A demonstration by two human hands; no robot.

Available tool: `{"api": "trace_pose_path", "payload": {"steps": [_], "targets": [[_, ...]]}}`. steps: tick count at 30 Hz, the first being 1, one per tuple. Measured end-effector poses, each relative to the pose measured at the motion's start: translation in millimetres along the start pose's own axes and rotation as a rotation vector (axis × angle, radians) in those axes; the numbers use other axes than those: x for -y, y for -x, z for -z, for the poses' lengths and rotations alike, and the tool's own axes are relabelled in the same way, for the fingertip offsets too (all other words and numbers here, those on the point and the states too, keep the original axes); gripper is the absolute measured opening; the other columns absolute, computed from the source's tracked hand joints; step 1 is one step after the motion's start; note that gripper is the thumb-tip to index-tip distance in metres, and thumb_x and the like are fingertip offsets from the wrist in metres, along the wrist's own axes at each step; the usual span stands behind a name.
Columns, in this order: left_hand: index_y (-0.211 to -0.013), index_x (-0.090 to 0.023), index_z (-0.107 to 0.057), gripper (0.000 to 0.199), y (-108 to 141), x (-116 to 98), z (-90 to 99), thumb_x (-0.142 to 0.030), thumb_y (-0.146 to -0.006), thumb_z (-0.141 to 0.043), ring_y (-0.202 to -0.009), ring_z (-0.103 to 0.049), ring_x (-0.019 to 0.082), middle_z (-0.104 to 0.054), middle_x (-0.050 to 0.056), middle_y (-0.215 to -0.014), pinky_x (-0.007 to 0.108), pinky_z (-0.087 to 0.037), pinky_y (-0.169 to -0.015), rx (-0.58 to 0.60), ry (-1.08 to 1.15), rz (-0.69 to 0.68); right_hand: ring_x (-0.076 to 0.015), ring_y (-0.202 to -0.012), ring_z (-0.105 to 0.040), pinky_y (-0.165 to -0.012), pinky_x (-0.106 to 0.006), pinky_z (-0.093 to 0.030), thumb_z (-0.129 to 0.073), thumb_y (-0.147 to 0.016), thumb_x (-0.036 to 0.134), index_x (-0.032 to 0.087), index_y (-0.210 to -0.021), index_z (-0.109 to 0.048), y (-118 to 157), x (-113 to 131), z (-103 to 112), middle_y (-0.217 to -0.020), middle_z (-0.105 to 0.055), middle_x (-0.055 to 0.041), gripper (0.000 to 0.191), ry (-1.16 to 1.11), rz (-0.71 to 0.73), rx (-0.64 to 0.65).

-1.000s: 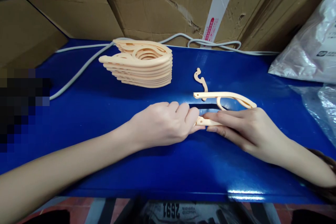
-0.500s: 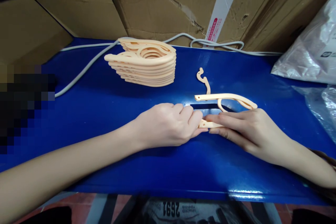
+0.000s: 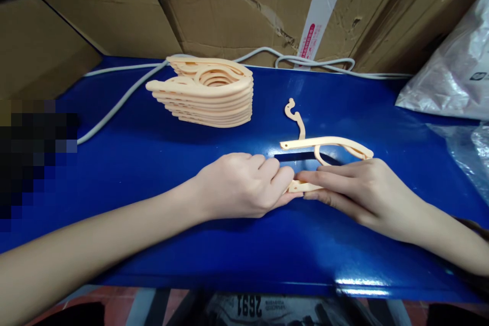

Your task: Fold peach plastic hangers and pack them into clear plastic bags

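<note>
Both my hands are at the middle of the blue table, fingertips almost meeting, on a beige plastic folding hanger [image 3: 304, 187]. My left hand [image 3: 246, 183] is closed in a fist around one end of it; the fist hides most of that part. My right hand [image 3: 364, 191] pinches the other side between thumb and fingers. One curved hanger arm [image 3: 328, 141] stands out beyond the right fingers. Behind that arm a beige hanger hook [image 3: 298, 117] points away from me; whether it is joined to the arm I cannot tell.
A neat stack of beige folded hanger pieces [image 3: 214, 99] stands at the back left of the blue table [image 3: 153, 254]. Behind it run a grey cable [image 3: 122, 102] and large cardboard boxes [image 3: 229, 10]. A clear plastic bag [image 3: 451, 71] lies at the right.
My hands keep their grip, and the held joint between my fingertips has tilted and sunk slightly. The whole view has shifted a little; the stack stays where it was.
</note>
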State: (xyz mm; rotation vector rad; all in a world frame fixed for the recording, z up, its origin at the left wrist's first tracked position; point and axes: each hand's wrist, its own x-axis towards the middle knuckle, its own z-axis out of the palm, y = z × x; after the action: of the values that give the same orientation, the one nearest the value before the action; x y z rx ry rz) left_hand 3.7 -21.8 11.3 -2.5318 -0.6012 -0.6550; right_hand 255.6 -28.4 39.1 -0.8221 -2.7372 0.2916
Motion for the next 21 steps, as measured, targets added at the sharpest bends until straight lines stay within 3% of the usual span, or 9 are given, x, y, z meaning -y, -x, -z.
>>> {"api": "trace_pose_path", "payload": {"steps": [7,12,18,21], "targets": [[-0.07,-0.023,-0.05,0.04,0.0,1.4,2.4,-0.035,-0.107,-0.046,-0.044,-0.052,0.014,-0.051,-0.005,-0.053,0.029,-0.035,-0.041,-0.019,-0.039,-0.016,-0.0151,-0.073,-0.077,-0.06,-0.023,-0.051,-0.045,-0.109,0.029,0.019,-0.132,-0.072,0.2,-1.5,0.0,-0.098,-0.082,-0.0062,0.036,0.006,0.008,0.031],[-0.07,-0.022,-0.051,0.042,0.0,5.6,3.1,-0.039,-0.108,-0.044,-0.045,-0.054,0.014,-0.052,-0.004,-0.054,0.028,-0.035,-0.042,-0.002,-0.026,-0.036,-0.0134,-0.068,-0.074,-0.056,-0.024,-0.046,-0.047,-0.109,0.029,0.016,-0.12,-0.075,-1.8,0.7,-0.1,-0.087,-0.08,-0.0047,0.032,0.076,0.045,-0.036],[-0.069,-0.021,-0.053,0.047,-1.1,13.2,6.0,-0.047,-0.107,-0.047,-0.045,-0.052,0.013,-0.053,-0.003,-0.054,0.028,-0.033,-0.043,0.01,0.048,-0.047,-0.0178,-0.073,-0.073,-0.068,-0.031,-0.051,-0.049,-0.107,0.045,0.021,-0.111,-0.075,0.7,-12.1,11.8,-0.085,-0.079,-0.0043,0.035,0.268,0.073,-0.078],[-0.069,-0.021,-0.054,0.046,-1.0,22.3,8.5,-0.046,-0.107,-0.05,-0.044,-0.051,0.012,-0.054,-0.003,-0.053,0.029,-0.031,-0.042,0.006,0.028,-0.052,-0.0206,-0.072,-0.068,-0.069,-0.036,-0.047,-0.048,-0.107,0.042,0.021,-0.11,-0.074,2.8,-25.1,24.6,-0.082,-0.077,-0.0055,0.033,0.42,0.072,-0.111]]}}
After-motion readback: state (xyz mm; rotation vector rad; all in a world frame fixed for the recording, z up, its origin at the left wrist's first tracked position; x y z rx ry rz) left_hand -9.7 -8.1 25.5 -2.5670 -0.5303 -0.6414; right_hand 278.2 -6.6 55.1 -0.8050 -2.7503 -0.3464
